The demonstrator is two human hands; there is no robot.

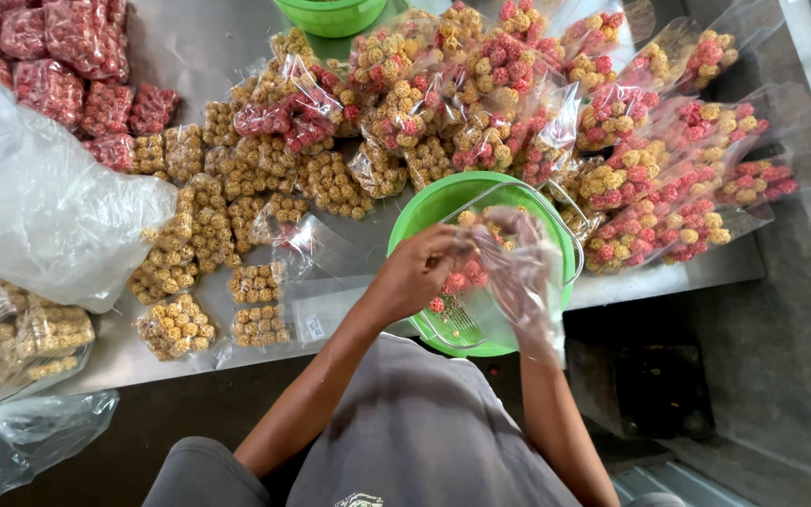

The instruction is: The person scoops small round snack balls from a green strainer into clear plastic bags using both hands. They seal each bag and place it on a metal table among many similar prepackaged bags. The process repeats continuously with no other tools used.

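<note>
From the head view, your left hand (421,268) pinches small red and yellow snack balls (462,279) over the green bowl (424,208) on the steel worktop (199,47). Your right hand (518,246) grips a clear plastic bag (509,291), holding it open beside them.

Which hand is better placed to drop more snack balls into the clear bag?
Left. The left hand is bare and sits at the mouth of the clear bag, over the green bowl. The right hand seems inside the plastic, holding it open.
</note>
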